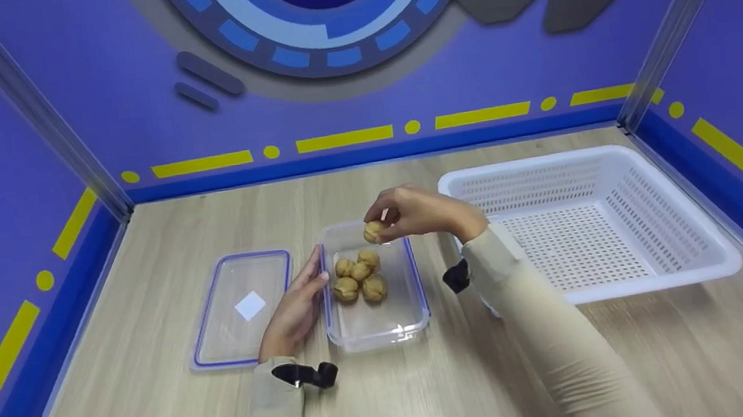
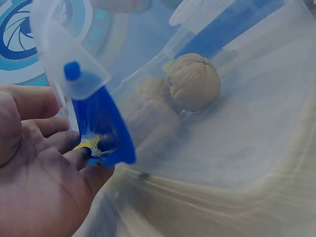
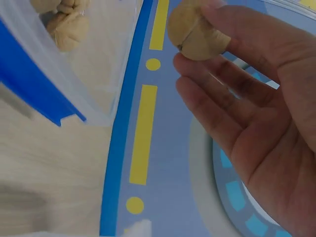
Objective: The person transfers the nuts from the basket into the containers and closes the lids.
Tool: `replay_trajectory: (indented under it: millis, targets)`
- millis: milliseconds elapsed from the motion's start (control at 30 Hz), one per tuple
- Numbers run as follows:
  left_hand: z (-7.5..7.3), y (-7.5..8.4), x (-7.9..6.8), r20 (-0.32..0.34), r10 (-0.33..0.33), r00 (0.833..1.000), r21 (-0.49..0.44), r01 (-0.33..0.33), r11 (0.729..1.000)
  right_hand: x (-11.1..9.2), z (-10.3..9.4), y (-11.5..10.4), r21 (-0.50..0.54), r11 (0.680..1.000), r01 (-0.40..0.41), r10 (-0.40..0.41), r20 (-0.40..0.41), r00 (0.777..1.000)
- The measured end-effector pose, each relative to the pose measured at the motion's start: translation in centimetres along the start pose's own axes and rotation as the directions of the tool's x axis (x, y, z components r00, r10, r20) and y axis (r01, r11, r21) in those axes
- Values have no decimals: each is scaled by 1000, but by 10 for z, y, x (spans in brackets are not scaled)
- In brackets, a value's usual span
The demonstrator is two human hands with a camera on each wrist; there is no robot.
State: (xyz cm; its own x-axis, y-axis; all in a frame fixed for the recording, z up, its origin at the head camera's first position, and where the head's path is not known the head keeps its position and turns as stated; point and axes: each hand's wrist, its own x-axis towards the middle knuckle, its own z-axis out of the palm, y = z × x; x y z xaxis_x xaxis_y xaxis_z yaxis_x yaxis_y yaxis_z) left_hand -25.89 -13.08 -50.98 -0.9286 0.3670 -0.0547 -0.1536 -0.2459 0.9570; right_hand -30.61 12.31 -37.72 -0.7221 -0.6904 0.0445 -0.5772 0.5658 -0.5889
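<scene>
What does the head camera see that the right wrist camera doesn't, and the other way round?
Only the head view shows the left hand and the lid with its white square. Only the right wrist view shows the palm of the right hand and a dark mark on the pinched walnut. Both show that walnut, the clear container and walnuts inside it.

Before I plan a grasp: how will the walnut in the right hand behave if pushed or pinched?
The walnut likely rolls if pushed, being nearly round. Probably stiff: no visible denting where the right hand pinches it. Likely not very slippery, since its shell looks matte, with a visible seam.
</scene>
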Motion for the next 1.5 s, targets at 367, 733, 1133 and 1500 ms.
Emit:
replay_trajectory:
  millis: [367, 733, 1133, 1500]
  targets:
    - [-1, -1, 1, 9, 5, 1000, 10, -5, 1000, 23, 26, 5, 60, 998, -9, 14, -83, 996]
    - [-1, 0, -2, -13, -6, 1000, 3, 6, 1000, 39, 46, 9, 162, 981, -106, 129, -139, 982]
    - [-2, 1, -1, -17, -5, 1000, -2, 5, 1000, 48, 64, 15, 92, 981, -172, 185, -160, 970]
    - [0, 0, 0, -9, -6, 1000, 24, 6, 1000, 49, 73, 19, 73, 978, -197, 205, -129, 970]
